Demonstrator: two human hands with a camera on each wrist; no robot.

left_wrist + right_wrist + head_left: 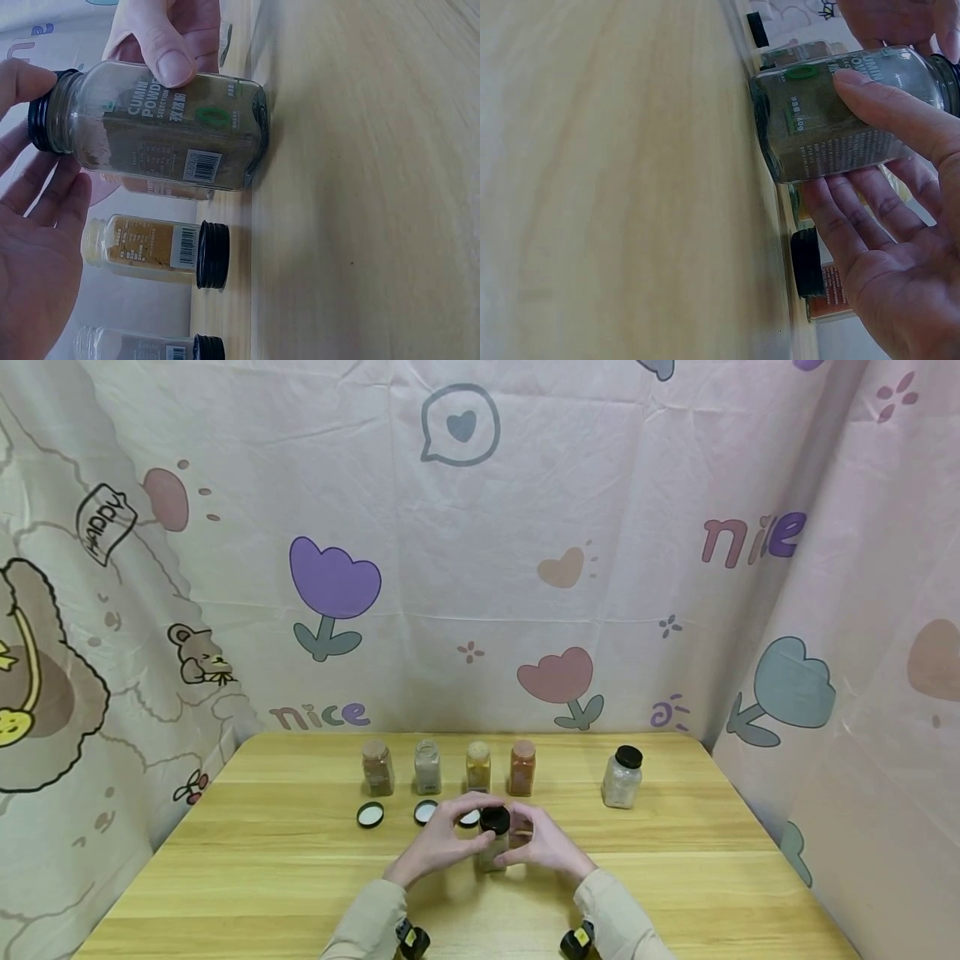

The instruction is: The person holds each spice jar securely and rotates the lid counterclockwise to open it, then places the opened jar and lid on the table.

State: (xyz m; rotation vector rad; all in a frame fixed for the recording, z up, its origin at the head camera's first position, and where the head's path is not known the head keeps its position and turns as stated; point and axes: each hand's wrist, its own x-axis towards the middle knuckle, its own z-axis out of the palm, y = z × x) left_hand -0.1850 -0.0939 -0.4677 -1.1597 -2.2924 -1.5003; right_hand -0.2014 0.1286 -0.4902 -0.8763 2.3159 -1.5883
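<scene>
Between the two hands is a glass jar of cumin powder (169, 127), a brown-green spice, with a black lid (52, 112) on its mouth. The left hand (444, 835) pinches this lid between thumb and fingers. Lower down, the right hand (546, 845) grips the glass body, its thumb on the front face and the fingers around the far side. The jar stands upright, its base at the wooden tabletop (262, 877). Behind the hands, an uncapped yellow spice jar (477, 770) and an orange-red spice jar (522, 770) stand in a row.
Further left in the row are an uncapped brown spice jar (378, 770) and a pale one (427, 770). Black lids lie in front, white insides up, including one lid (371, 815) at the left. A black-capped jar of white grains (622, 778) stands apart at the right.
</scene>
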